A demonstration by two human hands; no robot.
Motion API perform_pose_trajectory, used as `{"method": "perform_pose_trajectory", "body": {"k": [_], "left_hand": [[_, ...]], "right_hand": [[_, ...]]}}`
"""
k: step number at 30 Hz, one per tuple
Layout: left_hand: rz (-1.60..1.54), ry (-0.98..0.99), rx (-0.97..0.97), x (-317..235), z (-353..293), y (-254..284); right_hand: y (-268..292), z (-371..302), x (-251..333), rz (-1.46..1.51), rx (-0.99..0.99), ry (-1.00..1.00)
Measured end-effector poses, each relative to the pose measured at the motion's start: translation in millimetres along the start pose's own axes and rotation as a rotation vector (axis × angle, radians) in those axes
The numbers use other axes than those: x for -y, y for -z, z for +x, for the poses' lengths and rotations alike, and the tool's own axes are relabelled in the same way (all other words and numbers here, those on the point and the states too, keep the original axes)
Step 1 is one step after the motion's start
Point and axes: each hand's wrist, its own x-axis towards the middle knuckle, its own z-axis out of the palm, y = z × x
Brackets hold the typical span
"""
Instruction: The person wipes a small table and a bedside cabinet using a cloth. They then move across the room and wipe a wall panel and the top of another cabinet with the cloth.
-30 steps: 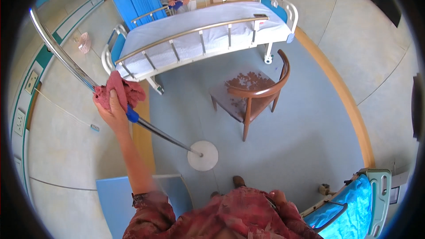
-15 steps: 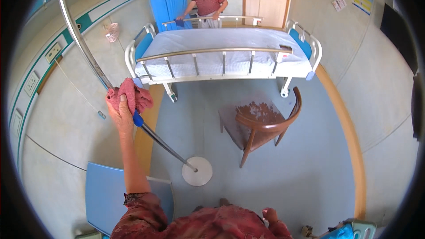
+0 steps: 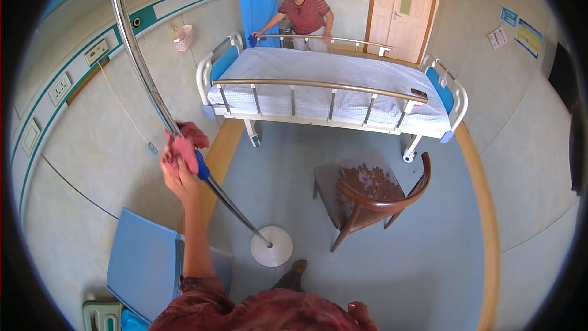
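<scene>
My left hand point(image 3: 180, 178) is closed round a pinkish-red cloth point(image 3: 184, 153), which wraps the metal pole of a drip stand point(image 3: 136, 55). Just below the cloth sits the pole's blue collar point(image 3: 203, 167). The pole leans across the view and runs down to a round white base point(image 3: 272, 248) on the floor. Low in the view, beside my red patterned top, a small part of my right hand point(image 3: 360, 311) shows. It touches none of the furniture, and its fingers are too hidden to read.
A blue-topped cabinet point(image 3: 144, 263) stands at my left. A brown wooden chair point(image 3: 383, 199) with a worn seat is right of centre. Beyond is a railed hospital bed point(image 3: 331, 67) with a phone on it; a person point(image 3: 306, 12) in a cap stands behind, one hand on a dark cloth.
The view has swung left, so the room sits further right. My left hand still grips the cloth on the pole, its fingers turned a little. One of my feet has come into sight.
</scene>
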Motion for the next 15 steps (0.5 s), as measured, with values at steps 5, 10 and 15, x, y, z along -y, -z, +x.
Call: {"method": "perform_pose_trajectory", "body": {"k": [5, 10, 15], "left_hand": [[0.186, 0.396, 0.293, 8, -117, 38], [0.054, 0.265, 1.165, -22, -225, 52], [-0.201, 1.154, 1.218, -39, -188, -29]], "right_hand": [[62, 54, 60, 0.196, -0.003, 0.119], [164, 113, 239, 0.844, 0.415, 0.151], [184, 136, 345, 0.802, 0.526, 0.521]]}}
